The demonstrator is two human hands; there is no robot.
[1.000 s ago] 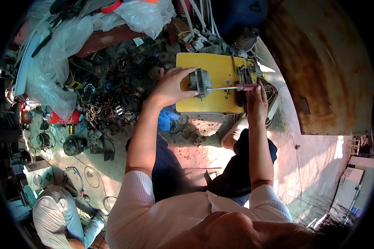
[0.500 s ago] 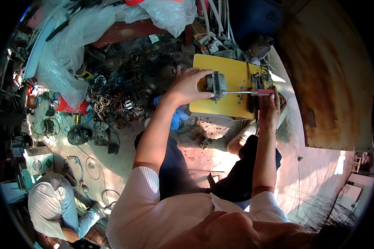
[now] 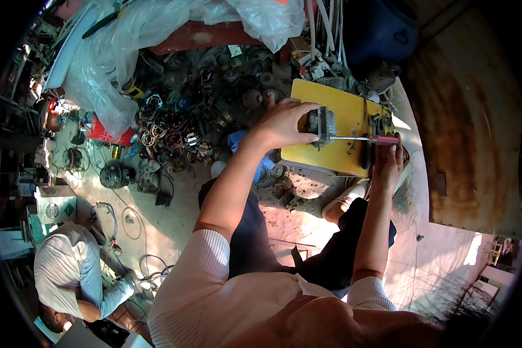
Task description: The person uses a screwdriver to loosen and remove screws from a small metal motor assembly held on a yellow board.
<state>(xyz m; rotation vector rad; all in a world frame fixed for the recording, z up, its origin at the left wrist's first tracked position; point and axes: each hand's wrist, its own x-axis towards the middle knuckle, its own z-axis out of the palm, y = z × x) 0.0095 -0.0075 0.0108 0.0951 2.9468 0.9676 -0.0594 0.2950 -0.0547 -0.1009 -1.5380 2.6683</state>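
Note:
My left hand (image 3: 285, 123) is closed around a small grey finned metal motor part (image 3: 322, 126), thumb on the near side and fingers on the far side. The part stands over a yellow board (image 3: 311, 94). In my right hand (image 3: 388, 163) is a screwdriver (image 3: 384, 140) with a reddish handle. Its steel shaft lies level and points left, its tip reaching the right side of the motor part. Where exactly the tip sits is too small to tell. Dark tools and small loose pieces lie on the board near my right hand.
A heap of motor parts and wire coils (image 3: 171, 130) spreads left of the board. Clear plastic sheeting (image 3: 113, 87) hangs over it. A blue barrel (image 3: 383, 29) stands behind, a rusty metal sheet (image 3: 475, 133) at right. Another person (image 3: 66, 264) bends over at lower left.
The whole view has shifted, so the board and my hands appear farther right and slightly lower. Both hands keep their grips, and the screwdriver still meets the motor part.

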